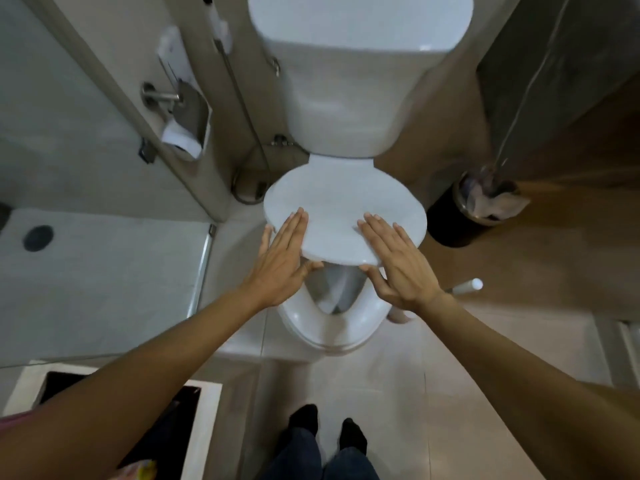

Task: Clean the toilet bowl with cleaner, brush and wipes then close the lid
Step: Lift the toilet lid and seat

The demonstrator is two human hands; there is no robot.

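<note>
1. Two socked feet (325, 429) stand on the floor tiles nearest the viewer, squared to the toilet so both arms reach evenly.
2. The seat (294, 318) lies down on the bowl, its near rim bare.
3. The left hand (282, 258) and right hand (398, 265) flank the lid (343, 206), fingers straight on top and thumbs tucked under its near edge, seemingly to control the lid and keep it from slamming.
4. The lid hangs tilted, part-way down, bowl opening visible beneath.
5. Right of the bowl, a white handle (465, 287) pokes up, perhaps the brush.
6. Farther right stands a lined bin (478, 206); the cistern (353, 64) lies farthest.
</note>
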